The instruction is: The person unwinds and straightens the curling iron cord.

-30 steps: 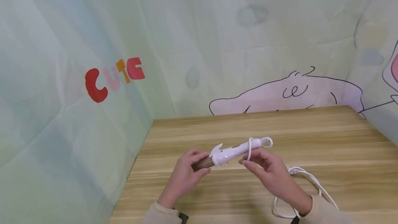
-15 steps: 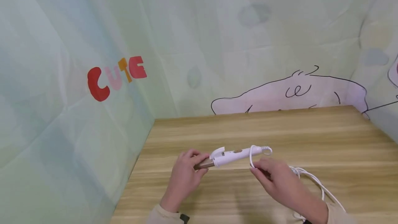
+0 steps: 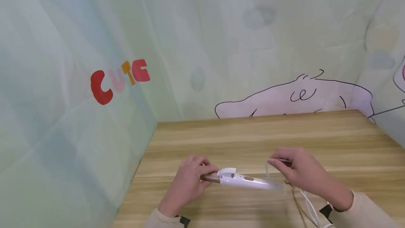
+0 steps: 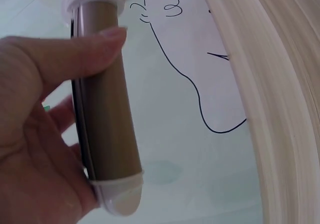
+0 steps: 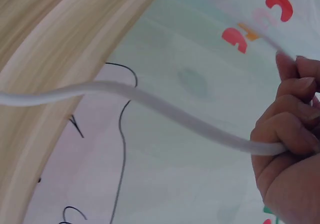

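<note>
A white curling iron [image 3: 245,181] with a brown-gold barrel [image 4: 107,114] is held above the table, its handle pointing right in the head view. My left hand [image 3: 190,182] grips the barrel, thumb across it in the left wrist view; a pale rounded tip shows below the fingers. To the right and slightly higher, my right hand [image 3: 300,168] pinches the white cord [image 5: 180,116]. In the right wrist view the cord runs through the curled fingers. Near the handle's end the cord is blurred.
More white cord [image 3: 311,207] hangs below my right hand, partly hidden by the wrist. Underneath is a wood-grain table [image 3: 253,133]. Printed fabric walls [image 3: 196,45] stand behind it and at its left.
My right hand has moved right and up with the cord, away from the handle. The curling iron's handle end has swung down. My left hand keeps its grip on the barrel.
</note>
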`<state>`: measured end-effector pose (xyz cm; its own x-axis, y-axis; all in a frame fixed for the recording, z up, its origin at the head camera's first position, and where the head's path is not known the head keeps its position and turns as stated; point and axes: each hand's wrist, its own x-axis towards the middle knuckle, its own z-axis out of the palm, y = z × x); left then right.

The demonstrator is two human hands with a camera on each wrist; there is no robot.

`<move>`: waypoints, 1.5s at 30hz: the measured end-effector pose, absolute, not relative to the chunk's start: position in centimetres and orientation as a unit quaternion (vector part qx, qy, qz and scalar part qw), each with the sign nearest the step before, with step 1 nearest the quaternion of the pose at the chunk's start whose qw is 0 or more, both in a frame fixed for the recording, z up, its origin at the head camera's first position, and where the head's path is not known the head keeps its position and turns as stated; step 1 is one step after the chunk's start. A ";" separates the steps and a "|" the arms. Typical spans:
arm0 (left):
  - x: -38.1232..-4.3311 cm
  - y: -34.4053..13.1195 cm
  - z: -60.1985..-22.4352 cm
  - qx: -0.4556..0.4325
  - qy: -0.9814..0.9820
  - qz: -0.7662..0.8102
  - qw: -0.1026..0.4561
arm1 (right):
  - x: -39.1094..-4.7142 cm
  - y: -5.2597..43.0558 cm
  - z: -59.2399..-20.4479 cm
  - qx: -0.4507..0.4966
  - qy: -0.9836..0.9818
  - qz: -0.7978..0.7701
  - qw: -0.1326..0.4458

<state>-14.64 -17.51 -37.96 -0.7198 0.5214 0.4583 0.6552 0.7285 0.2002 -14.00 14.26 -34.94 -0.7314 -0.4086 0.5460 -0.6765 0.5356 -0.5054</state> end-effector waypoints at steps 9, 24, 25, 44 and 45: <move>-14.4 -18.1 -38.0 -0.370 -0.865 -0.333 0.062 | -15.3 15.9 -36.0 0.256 -0.860 0.425 0.120; -15.3 -17.5 -38.2 -0.189 -0.830 -0.493 0.181 | -14.1 14.0 -39.4 0.330 -0.808 0.485 -0.054; -15.4 -17.6 -38.2 -0.176 -0.833 -0.486 0.197 | -13.9 13.9 -39.5 0.333 -0.801 0.494 -0.061; -18.1 -22.8 -39.1 0.006 -0.846 -0.445 0.295 | -13.8 21.7 -40.1 0.230 -0.863 0.447 0.047; -18.1 -23.0 -39.0 0.009 -0.845 -0.445 0.297 | -13.9 22.1 -40.2 0.225 -0.868 0.437 0.063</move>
